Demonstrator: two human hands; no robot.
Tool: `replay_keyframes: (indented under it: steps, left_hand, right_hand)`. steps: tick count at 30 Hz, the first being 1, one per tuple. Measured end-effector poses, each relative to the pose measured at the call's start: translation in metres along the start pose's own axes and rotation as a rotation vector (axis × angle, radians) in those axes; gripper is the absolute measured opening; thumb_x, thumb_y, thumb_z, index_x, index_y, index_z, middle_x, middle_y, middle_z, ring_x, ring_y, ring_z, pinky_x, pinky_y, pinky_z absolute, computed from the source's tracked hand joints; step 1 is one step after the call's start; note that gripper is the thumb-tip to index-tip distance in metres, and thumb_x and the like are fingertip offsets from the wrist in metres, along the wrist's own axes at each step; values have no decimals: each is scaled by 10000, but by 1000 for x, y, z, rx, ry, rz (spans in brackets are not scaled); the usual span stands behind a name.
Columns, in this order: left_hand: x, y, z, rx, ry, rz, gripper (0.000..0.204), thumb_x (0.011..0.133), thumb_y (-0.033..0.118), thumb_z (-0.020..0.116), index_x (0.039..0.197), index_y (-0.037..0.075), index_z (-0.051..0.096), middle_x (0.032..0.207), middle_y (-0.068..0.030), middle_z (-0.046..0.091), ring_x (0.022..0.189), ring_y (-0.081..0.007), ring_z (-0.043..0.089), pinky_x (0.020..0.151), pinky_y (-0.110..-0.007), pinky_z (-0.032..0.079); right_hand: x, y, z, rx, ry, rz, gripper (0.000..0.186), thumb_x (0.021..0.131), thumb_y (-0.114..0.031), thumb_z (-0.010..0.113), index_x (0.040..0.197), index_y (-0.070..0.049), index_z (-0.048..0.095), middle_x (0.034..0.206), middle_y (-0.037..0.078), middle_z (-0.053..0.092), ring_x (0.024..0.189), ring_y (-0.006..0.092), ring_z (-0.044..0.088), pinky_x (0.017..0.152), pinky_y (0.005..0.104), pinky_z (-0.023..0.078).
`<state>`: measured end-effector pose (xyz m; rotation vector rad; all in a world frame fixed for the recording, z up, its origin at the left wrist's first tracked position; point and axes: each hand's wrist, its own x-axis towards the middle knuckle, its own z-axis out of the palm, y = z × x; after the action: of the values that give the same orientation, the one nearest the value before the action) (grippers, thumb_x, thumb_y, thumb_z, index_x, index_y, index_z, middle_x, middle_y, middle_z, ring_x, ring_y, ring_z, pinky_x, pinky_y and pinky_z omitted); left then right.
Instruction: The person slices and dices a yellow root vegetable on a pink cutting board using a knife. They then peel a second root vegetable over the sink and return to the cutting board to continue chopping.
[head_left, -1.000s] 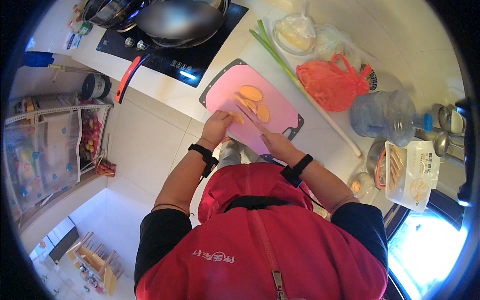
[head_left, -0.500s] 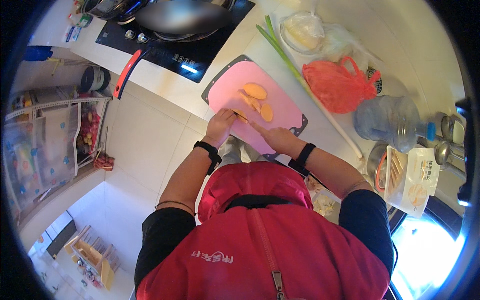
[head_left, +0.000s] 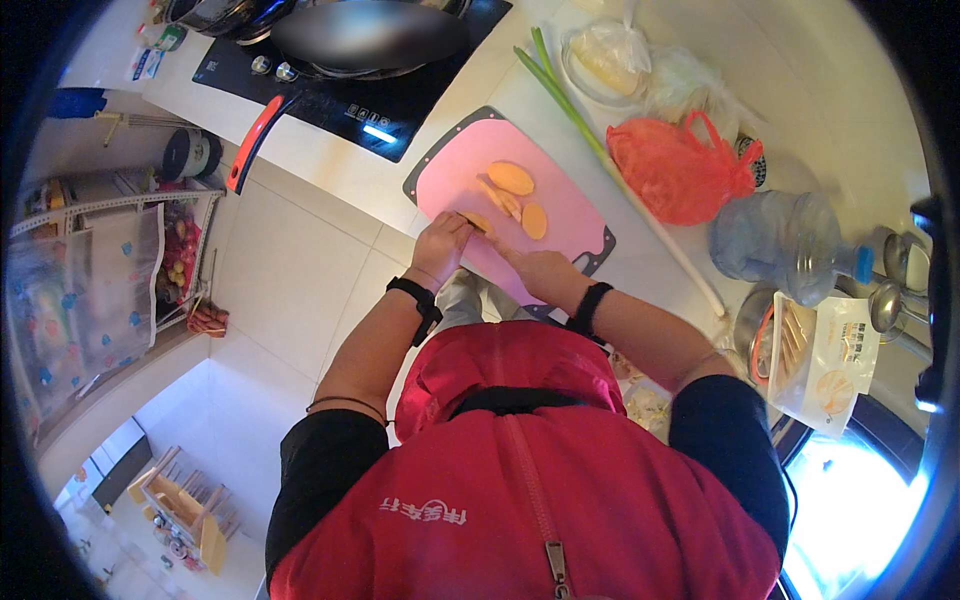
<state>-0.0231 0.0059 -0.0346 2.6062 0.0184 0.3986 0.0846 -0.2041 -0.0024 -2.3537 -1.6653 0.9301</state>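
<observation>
My left hand (head_left: 441, 245) pinches an orange vegetable slice (head_left: 475, 218) against the left part of a pink cutting board (head_left: 545, 180) with dark edges. My right hand (head_left: 535, 270) grips a knife (head_left: 486, 234), its blade over that slice and close to my left fingertips; much of the handle is hidden. Other orange slices (head_left: 510, 178) and some narrower cut pieces (head_left: 497, 197) lie just beyond on the board.
An induction cooker (head_left: 362, 127) with pans stands beyond on the left. Beside the board lie a long leek (head_left: 640, 210), a red plastic bag (head_left: 670, 170) and, further right, a large water jug (head_left: 770, 240). A shelving rack (head_left: 90, 300) stands at left.
My right hand and the knife have moved up and left onto the slice at my left fingers, and the blade's angle has changed. My left hand stays on the slice, shifted slightly.
</observation>
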Motion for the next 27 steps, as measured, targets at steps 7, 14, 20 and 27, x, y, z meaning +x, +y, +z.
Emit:
replay_keyframes:
  steps: [7,14,20,27]
  left_hand:
    - [0,-4,0,36,-60,15,163,772,92,598,908,66,683,948,-66,661,952,-255,613,819,-352,528]
    - [2,0,-1,-5,-50,-27,180,799,94,580,951,52,668,990,-84,663,969,-285,599,857,-384,510]
    - [7,-4,-2,-45,-111,33,180,791,90,600,954,48,661,1024,-106,651,983,-309,594,889,-402,495]
    - [8,5,1,-43,-102,-89,280,755,88,634,1034,77,648,1007,-104,646,986,-313,596,893,-405,495]
  right_hand:
    - [-1,18,8,301,29,89,573,974,-175,399,1521,-260,253,928,225,683,815,385,691,681,461,551]
    - [-26,14,10,85,-61,186,582,970,-179,405,1525,-265,254,926,202,690,802,372,695,676,472,553]
    - [-50,18,5,133,87,80,601,951,-148,423,1525,-245,276,867,178,684,769,359,693,638,465,556]
    - [-56,25,20,25,64,103,635,936,-125,429,1538,-230,255,835,150,673,741,331,694,606,442,559]
